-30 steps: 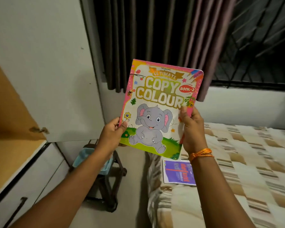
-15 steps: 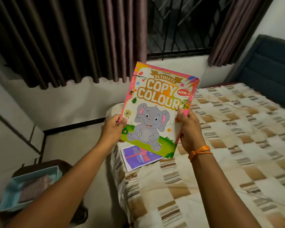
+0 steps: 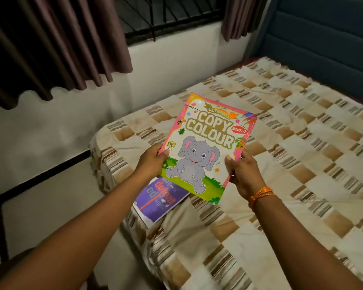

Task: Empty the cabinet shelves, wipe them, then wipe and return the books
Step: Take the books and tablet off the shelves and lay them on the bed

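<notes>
The left hand (image 3: 150, 162) pinches the left edge of the colouring book (image 3: 208, 147), thumb on the cover, and the right hand (image 3: 242, 170) grips its right edge the same way. Held between the two grips, the book hangs above the bed (image 3: 302, 164), tilted, its long axis running away from the person toward the window wall. The purple book (image 3: 161, 198) lies on the bed just below and left of the colouring book, partly under it. Both hands seem equally near. The fingers behind the cover are hidden, and the cabinet is out of view.
</notes>
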`<control>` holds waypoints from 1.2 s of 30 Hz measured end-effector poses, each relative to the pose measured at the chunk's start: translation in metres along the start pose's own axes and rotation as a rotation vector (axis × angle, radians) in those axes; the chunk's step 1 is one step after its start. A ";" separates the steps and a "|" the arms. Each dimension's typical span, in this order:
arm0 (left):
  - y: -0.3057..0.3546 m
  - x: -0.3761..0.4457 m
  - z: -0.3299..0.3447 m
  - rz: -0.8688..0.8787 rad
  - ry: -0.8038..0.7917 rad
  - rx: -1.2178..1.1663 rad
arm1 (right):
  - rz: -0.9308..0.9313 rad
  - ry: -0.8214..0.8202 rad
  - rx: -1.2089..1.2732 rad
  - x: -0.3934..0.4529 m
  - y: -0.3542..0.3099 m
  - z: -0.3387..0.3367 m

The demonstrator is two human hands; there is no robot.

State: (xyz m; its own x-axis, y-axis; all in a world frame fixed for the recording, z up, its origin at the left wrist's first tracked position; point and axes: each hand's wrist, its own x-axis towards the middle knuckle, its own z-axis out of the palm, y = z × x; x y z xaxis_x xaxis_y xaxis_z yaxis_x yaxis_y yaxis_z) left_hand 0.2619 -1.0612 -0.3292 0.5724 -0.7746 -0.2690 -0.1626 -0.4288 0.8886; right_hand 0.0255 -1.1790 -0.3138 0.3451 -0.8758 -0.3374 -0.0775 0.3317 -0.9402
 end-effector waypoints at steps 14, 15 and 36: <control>-0.163 0.183 0.119 -0.016 -0.154 0.174 | 0.248 0.222 0.055 0.175 0.195 -0.027; -0.178 0.197 0.128 -0.012 -0.169 0.179 | 0.261 0.223 0.060 0.190 0.213 -0.028; -0.277 0.328 0.198 0.017 -0.188 0.776 | 0.422 0.219 -0.425 0.299 0.313 -0.035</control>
State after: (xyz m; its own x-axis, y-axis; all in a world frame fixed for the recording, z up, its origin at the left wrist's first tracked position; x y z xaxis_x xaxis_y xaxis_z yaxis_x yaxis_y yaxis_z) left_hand 0.3356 -1.2884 -0.7375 0.4310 -0.8196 -0.3775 -0.7228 -0.5640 0.3993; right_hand 0.0712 -1.3494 -0.7104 0.0078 -0.7663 -0.6425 -0.5451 0.5354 -0.6451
